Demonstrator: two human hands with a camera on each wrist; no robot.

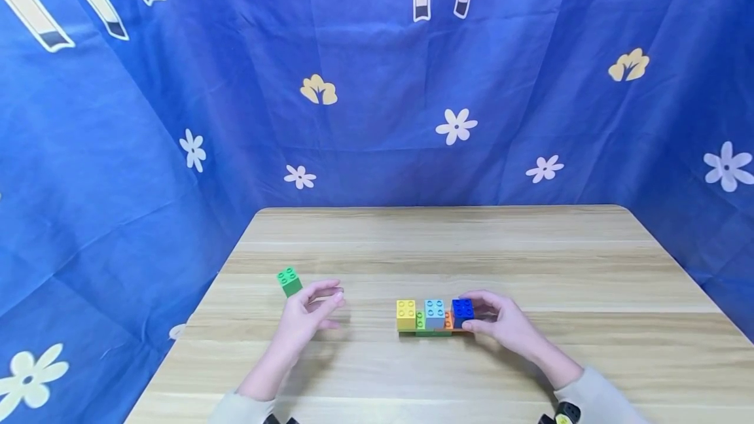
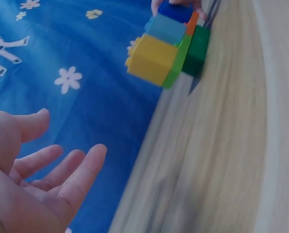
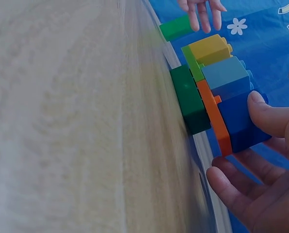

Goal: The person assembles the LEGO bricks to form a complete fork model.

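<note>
A small toy-brick build stands on the table. Its base is a dark green brick [image 3: 189, 99], topped by a light green plate [image 3: 193, 63] and an orange plate [image 3: 214, 116] side by side. A yellow brick [image 1: 406, 314], a light blue brick [image 1: 434, 313] and a dark blue brick [image 1: 462, 312] form the upper row. My right hand [image 1: 506, 326] pinches the dark blue brick at the right end, thumb in front, a finger behind. To the left, my left hand [image 1: 309, 313] hovers with loosely spread fingers, holding nothing. Just beyond it lies a loose green brick [image 1: 289, 281], partly hidden by the hand.
The wood-grain table [image 1: 377, 385] has rounded far corners. Behind and beside it hangs a blue cloth [image 1: 377, 149] printed with flowers and animal legs.
</note>
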